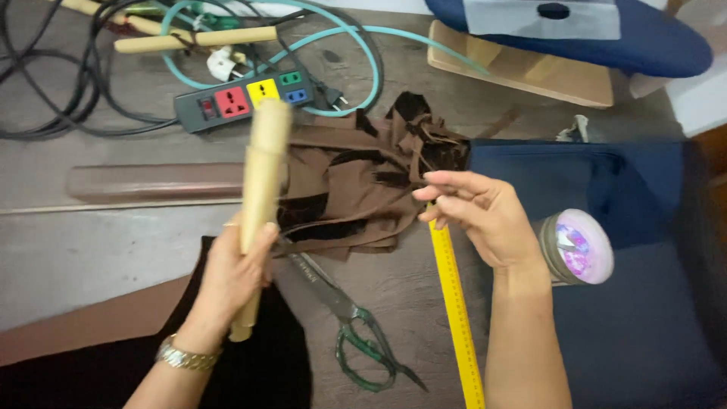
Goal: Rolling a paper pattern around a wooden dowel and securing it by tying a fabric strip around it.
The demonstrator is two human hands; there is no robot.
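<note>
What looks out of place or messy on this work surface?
The brown fabric scraps lie crumpled in a loose heap, and cables tangle around the power strip. The scissors lie closed beside the yellow ruler.

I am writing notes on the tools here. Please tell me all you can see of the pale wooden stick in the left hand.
The pale, round wooden stick looks like bamboo, with a joint ring near its upper third. It stands almost upright, leaning slightly right. The left hand grips its lower part, fingers wrapped around; the bottom end shows below the palm. Its blurred top overlaps the multicoloured power strip.
</note>
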